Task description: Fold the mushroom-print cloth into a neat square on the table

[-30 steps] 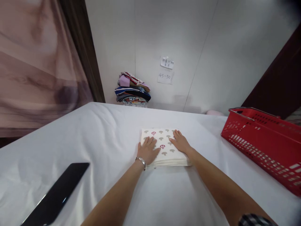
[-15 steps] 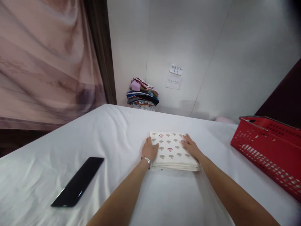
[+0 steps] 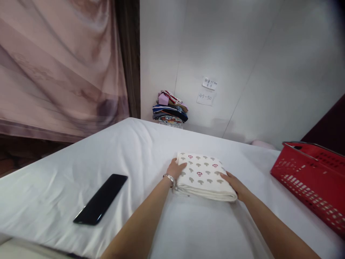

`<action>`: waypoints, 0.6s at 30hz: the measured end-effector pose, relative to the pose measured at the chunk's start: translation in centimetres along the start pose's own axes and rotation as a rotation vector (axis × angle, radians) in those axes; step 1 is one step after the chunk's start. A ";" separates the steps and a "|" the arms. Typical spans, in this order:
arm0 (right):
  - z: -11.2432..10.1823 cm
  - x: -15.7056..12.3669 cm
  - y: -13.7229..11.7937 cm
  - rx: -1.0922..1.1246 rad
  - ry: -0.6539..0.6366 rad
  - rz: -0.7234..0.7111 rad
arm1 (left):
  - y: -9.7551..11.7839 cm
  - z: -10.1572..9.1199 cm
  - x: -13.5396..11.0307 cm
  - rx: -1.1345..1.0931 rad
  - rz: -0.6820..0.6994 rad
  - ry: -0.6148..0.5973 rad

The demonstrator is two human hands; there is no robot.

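A folded white cloth (image 3: 201, 176) printed with grey and red mushrooms lies on the white-covered table, its layered folds facing me. My left hand (image 3: 175, 169), with a bracelet at the wrist, grips the left edge, thumb on top and the other fingers mostly hidden along the side. At the right edge, my right hand (image 3: 235, 185) holds the cloth with its thumb on top; the remaining fingers are tucked out of sight at the side or underneath.
A black phone (image 3: 101, 199) lies left of my arms. The red basket (image 3: 309, 180) stands at the right. Beyond the table's far edge is a stack of folded clothes (image 3: 170, 109) against the wall, near paper notes (image 3: 206, 97). A pink curtain (image 3: 61, 68) hangs at left.
My right hand has slid from the top of the cloth down to its right edge and now grips there. The cloth is slightly turned. The camera view has shifted a little left.
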State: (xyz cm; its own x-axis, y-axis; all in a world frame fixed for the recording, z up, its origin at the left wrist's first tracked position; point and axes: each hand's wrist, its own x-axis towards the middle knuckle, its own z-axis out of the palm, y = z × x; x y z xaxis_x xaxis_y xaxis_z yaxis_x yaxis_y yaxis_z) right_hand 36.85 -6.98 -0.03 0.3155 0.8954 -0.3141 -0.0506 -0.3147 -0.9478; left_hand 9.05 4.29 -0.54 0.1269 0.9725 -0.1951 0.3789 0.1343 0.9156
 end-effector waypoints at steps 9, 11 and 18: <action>4.5 3.2 -2.2 0.088 0.093 -0.175 | -1.0 -3.7 1.8 -0.222 0.198 0.260; 5.5 4.2 -2.0 0.068 0.058 -0.072 | -1.6 -4.9 2.1 -0.196 0.099 0.263; 4.9 3.8 -0.5 0.029 -0.069 0.051 | -1.6 -6.0 2.0 0.018 0.012 0.164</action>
State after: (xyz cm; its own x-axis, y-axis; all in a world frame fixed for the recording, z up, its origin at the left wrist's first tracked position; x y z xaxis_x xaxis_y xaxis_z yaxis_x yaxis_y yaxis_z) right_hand 33.39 -1.92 -1.03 0.2454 0.8986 -0.3636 -0.0925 -0.3517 -0.9315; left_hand 3.18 7.12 -0.30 -0.0193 0.9922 -0.1228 0.3944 0.1204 0.9110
